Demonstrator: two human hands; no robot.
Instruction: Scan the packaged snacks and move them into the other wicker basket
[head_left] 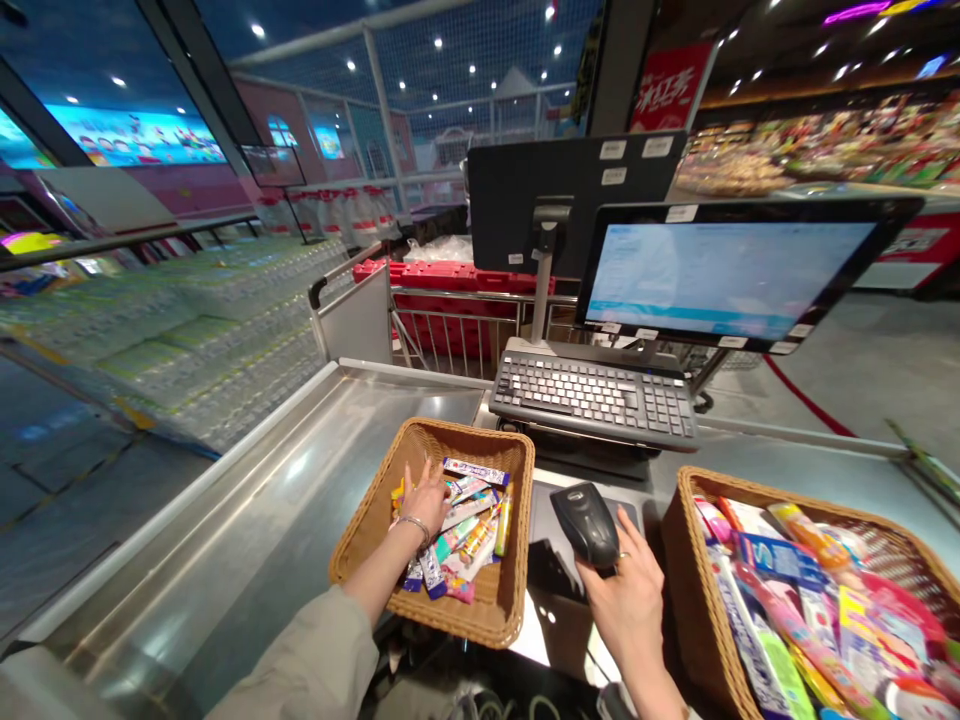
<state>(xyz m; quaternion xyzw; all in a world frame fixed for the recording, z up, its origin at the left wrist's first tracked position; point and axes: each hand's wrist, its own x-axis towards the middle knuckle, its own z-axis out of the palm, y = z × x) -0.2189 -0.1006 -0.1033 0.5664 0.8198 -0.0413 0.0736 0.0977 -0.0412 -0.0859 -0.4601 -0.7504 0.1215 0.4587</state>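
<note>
My left hand [426,498], with a bracelet at the wrist, reaches into a brown woven basket [431,432]. Its fingers are spread over a loose pile of small wrapped sweets [472,525], and nothing shows gripped in them. A dark barcode scanner [583,525] is in my right hand [628,600], its head pointing away from me, just right of this basket. The thumb and fingers hold the scanner along its sides. Farther right stands a second woven basket [679,570], filled with colourful packets and tubes [814,590].
Behind the scanner lie a black keyboard [596,395] and a lit monitor [720,275], with another screen's dark back [525,200] beside it. A metal counter [247,520] extends left. Beyond its edge are stacks of bottles [187,350] and a metal railing [465,320].
</note>
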